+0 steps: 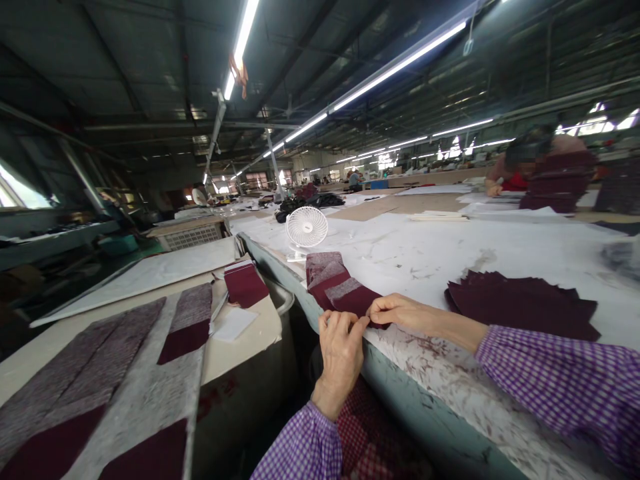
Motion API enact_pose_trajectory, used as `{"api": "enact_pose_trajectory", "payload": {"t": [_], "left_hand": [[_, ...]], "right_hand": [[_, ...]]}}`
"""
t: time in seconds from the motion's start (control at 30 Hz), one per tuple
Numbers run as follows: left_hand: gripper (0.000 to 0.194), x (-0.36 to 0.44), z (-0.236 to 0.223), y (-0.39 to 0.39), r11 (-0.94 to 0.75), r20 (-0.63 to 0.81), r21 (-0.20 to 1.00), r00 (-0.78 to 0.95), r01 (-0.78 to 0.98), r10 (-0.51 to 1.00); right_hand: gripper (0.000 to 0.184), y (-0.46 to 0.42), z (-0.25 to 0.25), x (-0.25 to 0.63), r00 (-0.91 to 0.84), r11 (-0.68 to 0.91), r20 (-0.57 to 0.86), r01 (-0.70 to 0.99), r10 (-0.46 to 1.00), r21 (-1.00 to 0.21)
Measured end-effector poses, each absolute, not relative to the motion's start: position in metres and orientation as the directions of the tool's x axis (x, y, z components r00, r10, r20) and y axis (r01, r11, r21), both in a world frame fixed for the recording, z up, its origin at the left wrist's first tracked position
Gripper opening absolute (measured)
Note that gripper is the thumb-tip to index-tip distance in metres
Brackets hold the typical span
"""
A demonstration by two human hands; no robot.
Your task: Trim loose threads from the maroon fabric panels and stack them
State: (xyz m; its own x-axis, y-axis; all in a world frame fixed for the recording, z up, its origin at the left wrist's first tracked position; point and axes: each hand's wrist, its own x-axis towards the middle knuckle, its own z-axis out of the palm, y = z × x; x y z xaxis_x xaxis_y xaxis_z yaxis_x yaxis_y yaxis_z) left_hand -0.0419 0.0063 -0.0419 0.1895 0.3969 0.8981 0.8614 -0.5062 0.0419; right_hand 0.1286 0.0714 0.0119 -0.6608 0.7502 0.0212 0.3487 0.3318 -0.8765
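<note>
Maroon fabric pieces [353, 298] with speckled grey patches lie at the near edge of the white-covered table. My left hand [340, 357] has its fingers curled over their near edge, with thumb and forefinger pinched together. Coming in from the right, my right hand [407, 313] pinches the same near corner, its fingertips almost touching those of the left. The fingers cover the exact spot being gripped. A fanned stack of maroon fabric [520, 303] lies to the right of my right hand.
A small white fan [307, 227] stands behind the fabric. Across a gap to the left, a lower table [255, 337] bears speckled and maroon panels [185, 320] and a small maroon stack [245, 283]. At the far right a person [533, 160] bends over maroon cloth.
</note>
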Motion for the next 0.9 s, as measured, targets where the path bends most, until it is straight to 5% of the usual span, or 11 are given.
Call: {"api": "enact_pose_trajectory", "payload": {"t": [0.9], "left_hand": [[0.011,-0.040,-0.029,0.011,-0.476,0.863,-0.028,0.261,0.879,0.432]], "right_hand": [[0.018,0.071,0.011,0.126,-0.635,0.282,0.003,0.338,0.772,-0.898]]}}
